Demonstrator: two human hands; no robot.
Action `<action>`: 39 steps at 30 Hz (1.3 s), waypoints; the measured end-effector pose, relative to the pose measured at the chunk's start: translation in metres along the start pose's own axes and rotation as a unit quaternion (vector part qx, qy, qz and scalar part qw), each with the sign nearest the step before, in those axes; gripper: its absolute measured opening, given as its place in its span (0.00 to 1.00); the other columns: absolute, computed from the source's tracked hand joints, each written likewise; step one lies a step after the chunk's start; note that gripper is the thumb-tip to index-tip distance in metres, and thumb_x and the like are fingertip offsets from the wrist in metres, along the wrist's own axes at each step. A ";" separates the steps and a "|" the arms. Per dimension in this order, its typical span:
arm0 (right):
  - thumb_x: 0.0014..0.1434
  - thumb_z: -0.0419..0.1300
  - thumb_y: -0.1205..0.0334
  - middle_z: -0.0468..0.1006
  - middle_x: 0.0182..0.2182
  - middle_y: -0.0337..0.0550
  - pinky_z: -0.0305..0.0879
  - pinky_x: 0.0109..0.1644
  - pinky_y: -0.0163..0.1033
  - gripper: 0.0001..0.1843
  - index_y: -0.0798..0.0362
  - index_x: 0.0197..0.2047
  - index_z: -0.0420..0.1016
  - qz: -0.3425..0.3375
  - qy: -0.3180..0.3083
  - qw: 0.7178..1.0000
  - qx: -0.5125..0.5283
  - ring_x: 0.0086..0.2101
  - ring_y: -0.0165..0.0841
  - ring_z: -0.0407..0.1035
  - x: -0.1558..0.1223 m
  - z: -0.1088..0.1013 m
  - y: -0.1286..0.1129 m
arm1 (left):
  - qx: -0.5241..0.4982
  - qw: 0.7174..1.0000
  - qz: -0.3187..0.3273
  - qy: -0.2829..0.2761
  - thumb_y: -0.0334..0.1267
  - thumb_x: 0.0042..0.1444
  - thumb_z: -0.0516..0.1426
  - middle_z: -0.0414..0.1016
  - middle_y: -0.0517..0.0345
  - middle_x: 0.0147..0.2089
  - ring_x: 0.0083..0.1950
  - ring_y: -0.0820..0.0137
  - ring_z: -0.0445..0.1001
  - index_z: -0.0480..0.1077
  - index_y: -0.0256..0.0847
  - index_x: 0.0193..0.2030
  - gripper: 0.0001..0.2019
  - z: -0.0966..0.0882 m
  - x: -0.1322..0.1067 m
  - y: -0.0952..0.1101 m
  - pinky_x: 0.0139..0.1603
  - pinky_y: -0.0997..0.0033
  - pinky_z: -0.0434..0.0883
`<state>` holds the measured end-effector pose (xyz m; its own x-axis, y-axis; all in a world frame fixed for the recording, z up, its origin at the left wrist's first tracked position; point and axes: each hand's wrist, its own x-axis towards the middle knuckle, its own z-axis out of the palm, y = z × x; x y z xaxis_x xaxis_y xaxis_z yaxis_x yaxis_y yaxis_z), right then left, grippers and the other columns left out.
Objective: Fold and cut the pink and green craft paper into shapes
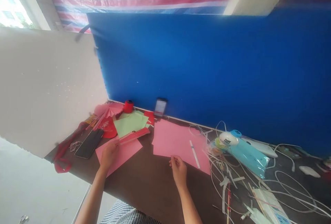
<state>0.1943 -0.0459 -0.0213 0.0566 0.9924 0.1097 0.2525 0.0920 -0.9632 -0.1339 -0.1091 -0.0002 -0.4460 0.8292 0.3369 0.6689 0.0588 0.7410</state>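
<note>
Blue board (207,72) at the back, a white partition (46,86) on the left, and a dark table (150,179) crowded with craft paper.

The left hand (110,153) sits on the small pink sheet (126,151) near the table's left front edge. Its fingers are drawn together right at the near end of a pleated pink strip (134,135). It looks like a pinch, but I can't tell whether it really grips.

The right hand (178,169) hovers at the near edge of the large pink sheet (173,139), mid-table. Its fingers are curled and its thumb is pressed to its fingertips, with nothing I can make out between them.

On progress, one pink fan (110,109) already lies folded and spread in the far left corner, beside a red spool (128,106). The strip is pleated but not opened out. Both pink sheets lie flat with no crease showing, so I'd judge most of the folding is yet to be done. Green sheets (130,123) wait untouched behind the strip.

A pen (194,153) rests on the large sheet's right side, and a phone (89,143) lies near the left edge. To the right, a teal packet (248,155) sits amid white cords (287,179) and paper trimmings, well apart from both hands.
</note>
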 end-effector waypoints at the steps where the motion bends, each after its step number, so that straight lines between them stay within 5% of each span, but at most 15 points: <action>1: 0.51 0.55 0.43 0.73 0.21 0.41 0.65 0.26 0.36 0.21 0.55 0.33 0.71 0.001 0.000 1.000 -0.002 0.23 0.33 0.68 0.000 0.000 0.000 | 0.019 1.000 0.019 -0.012 0.37 0.50 0.53 0.74 0.52 0.46 0.49 0.61 0.71 0.72 0.42 0.42 0.13 0.001 0.002 -0.002 0.50 0.60 0.67; 10: 0.50 0.54 0.42 0.73 0.21 0.42 0.66 0.28 0.36 0.23 0.55 0.33 0.70 0.002 -0.007 1.000 -0.002 0.23 0.33 0.68 0.000 0.000 0.001 | 0.139 0.980 0.102 -0.094 0.27 0.46 0.52 0.75 0.49 0.44 0.45 0.60 0.71 0.69 0.42 0.48 0.20 0.020 0.028 0.025 0.46 0.62 0.65; 15: 0.56 0.51 0.49 0.74 0.23 0.43 0.66 0.30 0.37 0.17 0.55 0.33 0.70 -0.062 -0.004 0.995 -0.073 0.25 0.34 0.69 -0.004 0.002 -0.001 | 0.133 0.978 0.126 -0.104 0.28 0.52 0.47 0.76 0.51 0.42 0.41 0.62 0.72 0.72 0.42 0.42 0.15 0.023 0.026 0.044 0.43 0.64 0.64; 18: 0.59 0.49 0.58 0.75 0.30 0.46 0.67 0.37 0.40 0.13 0.53 0.35 0.71 -0.198 -0.006 0.966 -0.164 0.31 0.35 0.70 -0.007 0.007 -0.015 | 0.109 0.971 0.174 -0.125 0.29 0.56 0.45 0.76 0.51 0.41 0.41 0.63 0.71 0.73 0.43 0.40 0.15 0.025 0.024 0.053 0.46 0.62 0.63; 22: 0.58 0.51 0.63 0.73 0.42 0.48 0.61 0.50 0.48 0.13 0.50 0.46 0.69 -0.367 -0.033 0.885 -0.286 0.46 0.39 0.65 -0.006 0.013 -0.051 | 0.064 0.950 0.248 -0.177 0.28 0.55 0.47 0.76 0.51 0.40 0.42 0.64 0.70 0.72 0.43 0.41 0.15 0.033 0.021 0.072 0.48 0.60 0.63; 26: 0.56 0.54 0.59 0.71 0.47 0.47 0.53 0.54 0.52 0.20 0.49 0.53 0.65 -0.393 -0.059 0.844 -0.360 0.50 0.42 0.61 -0.001 0.012 -0.073 | 0.005 0.928 0.282 -0.244 0.29 0.52 0.50 0.74 0.52 0.43 0.45 0.62 0.69 0.72 0.44 0.44 0.15 0.040 0.016 0.097 0.50 0.60 0.63; 30: 0.59 0.52 0.61 0.76 0.30 0.44 0.59 0.41 0.42 0.10 0.51 0.42 0.72 -0.368 -0.037 0.846 -0.384 0.35 0.36 0.67 0.002 0.003 -0.066 | -0.060 0.917 0.285 -0.272 0.29 0.53 0.49 0.75 0.54 0.44 0.48 0.62 0.69 0.72 0.46 0.44 0.16 0.050 0.011 0.111 0.59 0.56 0.56; 33: 0.61 0.49 0.66 0.74 0.25 0.42 0.58 0.35 0.38 0.12 0.52 0.33 0.73 -0.365 -0.017 0.836 -0.409 0.29 0.33 0.67 0.001 -0.005 -0.055 | -0.123 0.949 0.224 -0.184 0.32 0.53 0.51 0.71 0.53 0.50 0.58 0.60 0.62 0.72 0.47 0.43 0.13 0.064 -0.001 0.116 0.62 0.52 0.50; 36: 0.60 0.50 0.68 0.76 0.29 0.44 0.59 0.38 0.39 0.10 0.53 0.37 0.73 -0.387 0.046 0.822 -0.415 0.31 0.34 0.68 -0.006 -0.013 -0.050 | -0.244 0.966 0.043 -0.079 0.37 0.52 0.55 0.69 0.48 0.50 0.57 0.59 0.63 0.70 0.44 0.43 0.11 0.079 -0.021 0.126 0.58 0.56 0.58; 39: 0.59 0.52 0.69 0.78 0.33 0.45 0.60 0.43 0.42 0.11 0.52 0.42 0.73 -0.412 0.078 0.808 -0.413 0.35 0.36 0.70 -0.017 -0.019 -0.050 | -0.408 0.882 -0.149 -0.183 0.42 0.49 0.58 0.71 0.45 0.48 0.52 0.59 0.68 0.68 0.40 0.47 0.18 0.091 -0.037 0.141 0.53 0.59 0.65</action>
<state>0.1990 -0.0686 0.0298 -0.3547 0.5933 0.7226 0.8216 0.5667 -0.0620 0.0311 -0.0814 0.0392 -0.2088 0.9770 -0.0435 -0.1633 0.0090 0.9865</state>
